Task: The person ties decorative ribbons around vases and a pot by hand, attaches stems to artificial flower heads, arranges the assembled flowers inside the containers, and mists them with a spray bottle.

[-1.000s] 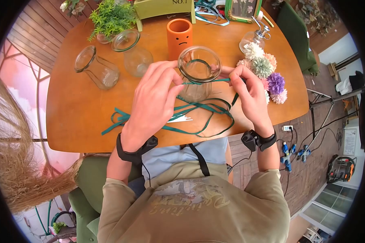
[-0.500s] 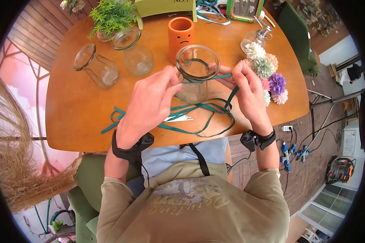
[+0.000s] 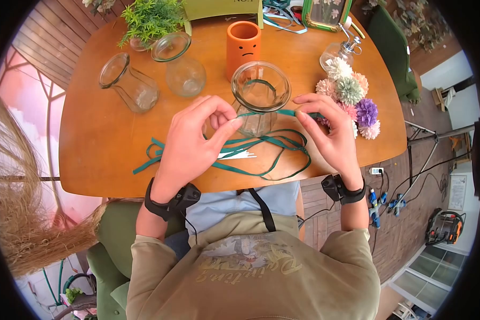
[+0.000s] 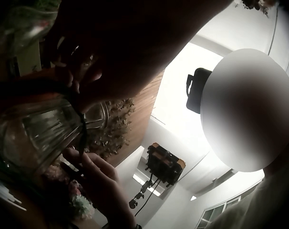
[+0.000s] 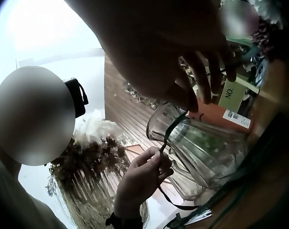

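Observation:
A clear glass vase (image 3: 257, 127) with a wide rim stands on the table in front of me, between both hands. A green ribbon (image 3: 284, 112) runs across its neck just under the rim. My left hand (image 3: 194, 141) pinches the ribbon at the vase's left side, thumb against forefinger. On the other side my right hand (image 3: 329, 130) holds the ribbon at the thumb tip, its forefinger raised above. The right wrist view shows the ribbon stretched past the vase's neck from hand to hand. More looped ribbon (image 3: 264, 174) lies on the table nearer me.
Two empty glass vases (image 3: 184, 77) stand at the left. An orange face-painted pot (image 3: 244, 53) is behind the vase. Pompom-like flowers (image 3: 366, 112) and a glass spray bottle (image 3: 340, 53) sit at the right. White sticks (image 3: 239, 154) lie under the ribbon; a leafy plant (image 3: 150, 24) stands far left.
My right hand has drawn down and its fingers have spread. The ribbon now runs nearly level between the hands. My left hand has shifted slightly left, with its fingers more curled.

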`<action>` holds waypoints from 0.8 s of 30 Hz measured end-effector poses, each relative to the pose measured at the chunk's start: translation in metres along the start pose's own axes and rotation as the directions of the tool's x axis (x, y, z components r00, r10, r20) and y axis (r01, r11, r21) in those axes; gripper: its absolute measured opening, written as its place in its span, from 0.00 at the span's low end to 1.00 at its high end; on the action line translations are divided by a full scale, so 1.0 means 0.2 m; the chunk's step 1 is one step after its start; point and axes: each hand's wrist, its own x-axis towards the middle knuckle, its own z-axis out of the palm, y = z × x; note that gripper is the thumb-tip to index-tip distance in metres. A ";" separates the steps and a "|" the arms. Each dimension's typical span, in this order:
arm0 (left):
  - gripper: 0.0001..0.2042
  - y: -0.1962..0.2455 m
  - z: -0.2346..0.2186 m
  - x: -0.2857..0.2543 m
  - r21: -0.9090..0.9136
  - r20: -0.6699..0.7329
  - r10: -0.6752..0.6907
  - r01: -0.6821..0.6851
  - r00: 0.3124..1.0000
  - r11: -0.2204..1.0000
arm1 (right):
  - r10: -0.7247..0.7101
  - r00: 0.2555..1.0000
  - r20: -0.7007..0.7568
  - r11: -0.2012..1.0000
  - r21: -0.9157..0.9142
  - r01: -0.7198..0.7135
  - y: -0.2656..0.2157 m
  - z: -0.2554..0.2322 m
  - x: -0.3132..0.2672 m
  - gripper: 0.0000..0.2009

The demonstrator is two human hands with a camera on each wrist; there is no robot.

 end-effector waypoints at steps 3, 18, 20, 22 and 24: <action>0.05 0.02 0.01 0.01 -0.127 0.019 -0.130 0.132 0.991 0.983 | 0.052 0.996 -0.074 0.998 -0.035 -0.055 -0.06 0.02 -0.01 0.14; 0.06 -0.02 0.02 0.03 -0.101 0.033 -0.143 0.146 0.989 0.984 | -0.392 0.913 -0.113 0.894 -0.283 0.349 -0.11 0.08 0.11 0.08; 0.06 -0.04 0.02 0.01 -0.312 0.130 -0.216 0.247 0.968 0.918 | -0.420 0.901 -0.108 0.859 -0.368 0.356 -0.12 0.08 0.10 0.07; 0.06 -0.03 0.02 -0.01 -0.495 0.239 -0.264 0.351 0.934 0.795 | -0.326 0.940 -0.104 0.876 -0.406 0.259 -0.12 0.09 0.06 0.07; 0.08 0.00 0.01 -0.03 -0.553 0.430 -0.271 0.489 0.861 0.675 | -0.286 0.951 -0.114 0.910 -0.342 0.233 -0.09 0.14 0.04 0.07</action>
